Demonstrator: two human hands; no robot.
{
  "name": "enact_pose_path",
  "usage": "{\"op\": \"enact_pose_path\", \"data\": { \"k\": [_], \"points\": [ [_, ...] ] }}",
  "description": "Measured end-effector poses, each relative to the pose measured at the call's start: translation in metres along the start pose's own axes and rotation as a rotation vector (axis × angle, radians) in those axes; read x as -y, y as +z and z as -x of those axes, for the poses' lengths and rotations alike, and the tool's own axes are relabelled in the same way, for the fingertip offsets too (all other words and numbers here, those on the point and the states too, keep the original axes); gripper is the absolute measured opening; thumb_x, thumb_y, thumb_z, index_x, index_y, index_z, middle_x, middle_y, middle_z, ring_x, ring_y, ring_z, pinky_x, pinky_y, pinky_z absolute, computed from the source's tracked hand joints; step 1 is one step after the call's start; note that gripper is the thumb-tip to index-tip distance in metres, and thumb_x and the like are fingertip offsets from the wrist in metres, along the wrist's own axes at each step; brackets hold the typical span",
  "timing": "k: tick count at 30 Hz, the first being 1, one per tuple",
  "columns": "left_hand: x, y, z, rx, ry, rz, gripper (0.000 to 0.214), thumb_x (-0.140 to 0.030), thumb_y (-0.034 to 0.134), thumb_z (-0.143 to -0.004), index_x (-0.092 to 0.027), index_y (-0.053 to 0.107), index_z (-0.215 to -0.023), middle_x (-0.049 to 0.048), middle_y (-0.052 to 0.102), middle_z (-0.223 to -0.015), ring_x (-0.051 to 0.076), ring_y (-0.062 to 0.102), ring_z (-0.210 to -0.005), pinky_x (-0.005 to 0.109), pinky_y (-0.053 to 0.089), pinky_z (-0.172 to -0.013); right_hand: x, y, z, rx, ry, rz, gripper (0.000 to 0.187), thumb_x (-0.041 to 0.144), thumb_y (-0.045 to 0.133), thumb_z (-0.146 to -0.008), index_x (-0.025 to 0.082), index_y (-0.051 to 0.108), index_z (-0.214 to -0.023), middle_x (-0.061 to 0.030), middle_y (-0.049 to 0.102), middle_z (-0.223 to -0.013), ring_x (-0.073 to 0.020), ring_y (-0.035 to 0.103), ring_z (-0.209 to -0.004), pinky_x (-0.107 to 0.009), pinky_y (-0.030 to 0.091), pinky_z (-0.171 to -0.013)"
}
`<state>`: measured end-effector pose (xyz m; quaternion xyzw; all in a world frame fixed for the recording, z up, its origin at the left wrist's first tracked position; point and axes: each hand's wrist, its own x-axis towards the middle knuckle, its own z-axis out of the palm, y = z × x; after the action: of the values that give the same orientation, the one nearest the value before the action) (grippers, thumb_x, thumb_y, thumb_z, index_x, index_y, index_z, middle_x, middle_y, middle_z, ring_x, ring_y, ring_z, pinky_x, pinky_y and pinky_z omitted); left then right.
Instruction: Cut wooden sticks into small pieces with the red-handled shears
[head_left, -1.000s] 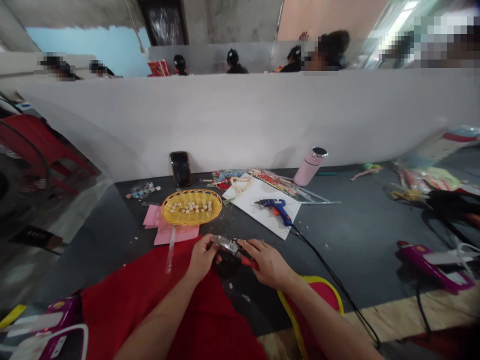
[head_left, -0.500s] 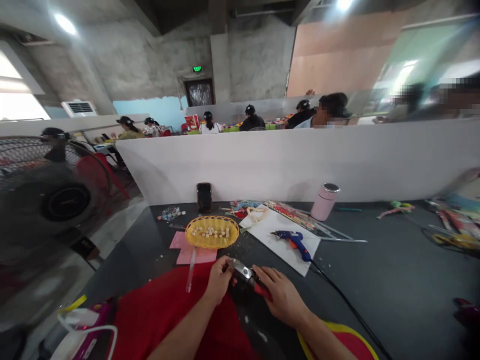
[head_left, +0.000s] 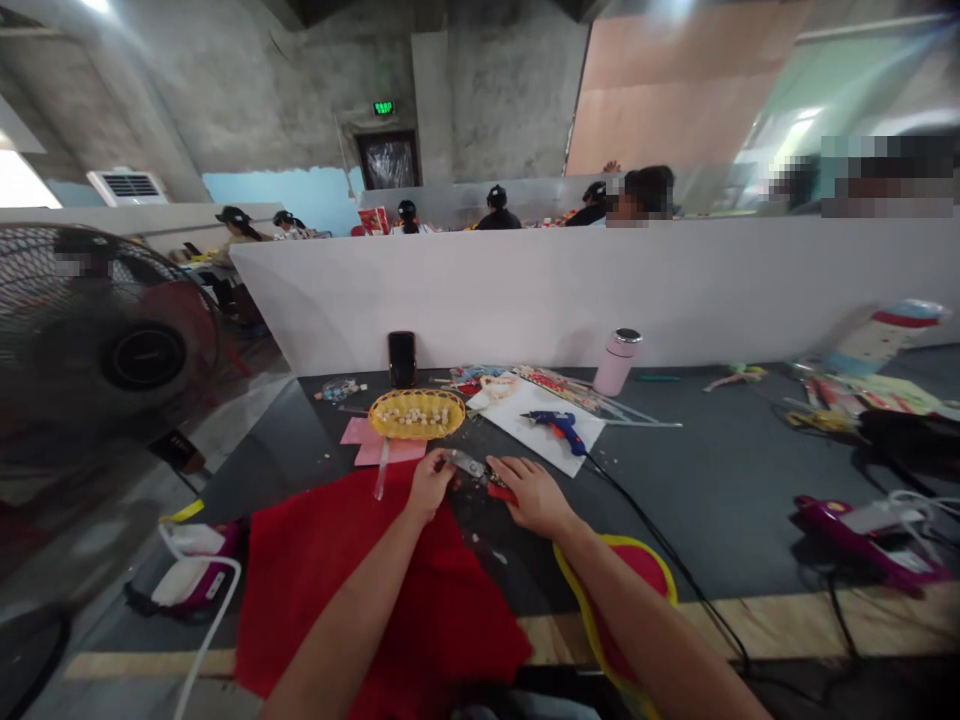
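Observation:
My right hand [head_left: 534,494] is closed around the red handle of a plier-like hand tool [head_left: 500,489] above the dark table. Its silver head points toward my left hand [head_left: 430,486], whose fingers are pinched near the tip. A pale, shiny piece [head_left: 465,461] lies between the two hands; whether it is the tool's metal or a clear strip is blurred. What my left fingers pinch is hidden. Just beyond stands a yellow woven basket [head_left: 382,428] holding small white pieces [head_left: 426,416]. A red cloth [head_left: 330,560] lies under my left forearm.
A blue glue gun [head_left: 559,428] rests on a white board [head_left: 495,405], its cord running right. Behind are a pink bottle [head_left: 616,365], a phone [head_left: 403,360] and thin sticks [head_left: 559,388]. A white partition [head_left: 450,290] bounds the table. A fan [head_left: 142,350] stands left; people sit beyond.
The view has tilted downward, showing more of the table's near edge and red cloth. Both hands stay close together, and the tool has turned so less of its silver head shows.

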<state>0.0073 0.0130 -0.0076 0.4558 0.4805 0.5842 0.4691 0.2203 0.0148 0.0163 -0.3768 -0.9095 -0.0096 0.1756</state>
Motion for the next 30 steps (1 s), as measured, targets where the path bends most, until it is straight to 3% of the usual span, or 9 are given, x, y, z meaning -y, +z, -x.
{"op": "enact_pose_path", "data": {
  "k": [5, 10, 19, 24, 30],
  "points": [
    [0.002, 0.000, 0.000, -0.002, 0.004, 0.036, 0.024, -0.033, 0.067, -0.068, -0.014, 0.059, -0.081, -0.0036, 0.056, -0.058, 0.009, 0.051, -0.048, 0.019, 0.041, -0.046, -0.005, 0.006, 0.001, -0.058, -0.025, 0.020, 0.067, 0.019, 0.054, -0.075, 0.020, 0.035, -0.140, -0.0108, 0.052, -0.126, -0.0260, 0.050, -0.107, -0.040, 0.040, -0.093],
    [0.002, 0.002, 0.001, 0.096, -0.013, 0.046, 0.026, -0.028, 0.072, -0.065, -0.013, 0.061, -0.083, -0.0021, 0.059, -0.060, 0.008, 0.048, -0.047, 0.019, 0.038, -0.045, -0.011, 0.014, 0.004, -0.114, -0.033, 0.008, 0.066, 0.019, 0.053, -0.076, 0.020, 0.035, -0.139, -0.0111, 0.052, -0.125, -0.0269, 0.050, -0.106, -0.042, 0.041, -0.093],
    [0.022, 0.000, 0.001, 0.212, -0.095, 0.015, 0.019, -0.032, 0.064, -0.076, -0.014, 0.056, -0.078, -0.0023, 0.056, -0.062, 0.008, 0.049, -0.051, 0.019, 0.038, -0.049, -0.041, 0.043, 0.018, -0.276, -0.009, -0.078, 0.063, 0.017, 0.053, -0.079, 0.023, 0.036, -0.139, -0.0118, 0.054, -0.123, -0.0276, 0.052, -0.108, -0.048, 0.045, -0.089],
    [0.013, 0.001, 0.006, 0.228, -0.177, 0.007, 0.018, -0.033, 0.060, -0.080, -0.015, 0.057, -0.081, -0.0025, 0.053, -0.064, 0.007, 0.049, -0.053, 0.019, 0.038, -0.050, -0.046, 0.039, 0.025, -0.371, -0.028, -0.082, 0.072, 0.012, 0.058, -0.073, 0.024, 0.034, -0.139, -0.0123, 0.057, -0.116, -0.0269, 0.056, -0.102, -0.047, 0.049, -0.083],
    [0.004, 0.001, 0.005, 0.220, -0.227, -0.014, 0.016, -0.031, 0.057, -0.081, -0.015, 0.058, -0.082, -0.0025, 0.053, -0.063, 0.007, 0.049, -0.053, 0.018, 0.037, -0.050, -0.041, 0.030, 0.011, -0.416, -0.025, -0.066, 0.072, 0.009, 0.058, -0.070, 0.018, 0.036, -0.138, -0.0147, 0.059, -0.108, -0.0279, 0.058, -0.097, -0.045, 0.051, -0.078]
  ]
}}
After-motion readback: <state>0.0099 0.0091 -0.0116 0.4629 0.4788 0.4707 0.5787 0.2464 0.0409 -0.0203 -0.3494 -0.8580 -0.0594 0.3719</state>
